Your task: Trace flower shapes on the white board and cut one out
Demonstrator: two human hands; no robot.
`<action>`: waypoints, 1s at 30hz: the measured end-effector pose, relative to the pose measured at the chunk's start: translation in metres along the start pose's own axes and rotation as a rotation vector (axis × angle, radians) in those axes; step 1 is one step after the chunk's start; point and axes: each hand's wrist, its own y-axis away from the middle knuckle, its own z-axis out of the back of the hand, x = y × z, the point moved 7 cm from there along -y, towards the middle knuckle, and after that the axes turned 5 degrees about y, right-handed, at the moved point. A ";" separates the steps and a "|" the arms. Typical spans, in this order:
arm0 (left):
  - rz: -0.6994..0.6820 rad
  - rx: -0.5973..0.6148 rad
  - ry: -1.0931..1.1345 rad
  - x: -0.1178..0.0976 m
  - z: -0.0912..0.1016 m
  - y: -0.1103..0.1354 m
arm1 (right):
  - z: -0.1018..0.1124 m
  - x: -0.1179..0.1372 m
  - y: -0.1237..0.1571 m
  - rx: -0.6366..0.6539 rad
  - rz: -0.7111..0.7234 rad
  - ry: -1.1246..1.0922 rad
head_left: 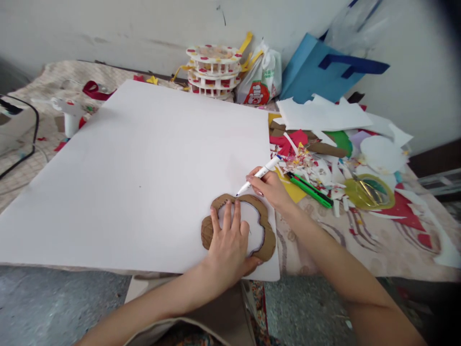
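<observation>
A brown cardboard cutout [267,240] with a scalloped outline and an open middle lies on a large white foam board [144,173], near its front right corner. Spread fingers of my left hand [230,235] press flat on the cutout's left side and across its opening, covering part of it. My right hand [264,185] is closed around a white marker [265,169] with a blue end. The marker slants down to the left, its tip at the cutout's upper edge. Whether the tip touches the board I cannot tell.
Right of the board lie a green utility knife [311,190], a yellow tape roll [369,192] and heaped paper scraps. Behind stand a tiered white structure [215,72], a plastic bag [261,74] and a blue bag [317,67]. A white glue gun [71,117] is at left.
</observation>
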 end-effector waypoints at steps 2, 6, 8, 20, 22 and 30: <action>-0.006 -0.003 0.000 0.000 0.000 0.000 | -0.002 0.001 -0.001 0.011 -0.007 0.009; -0.008 -0.004 0.004 0.000 0.002 0.001 | -0.004 0.001 -0.001 0.016 -0.024 0.009; -0.003 -0.002 0.005 0.000 0.003 0.001 | -0.004 0.001 -0.001 0.018 -0.027 0.009; -0.002 0.013 0.001 0.000 0.003 0.000 | -0.003 0.000 -0.006 0.035 -0.027 0.076; 0.001 0.015 0.006 0.000 0.002 0.000 | -0.001 -0.001 -0.006 0.028 -0.025 0.085; 0.012 0.035 0.025 0.000 0.002 0.000 | 0.014 -0.011 -0.002 -0.031 -0.012 0.090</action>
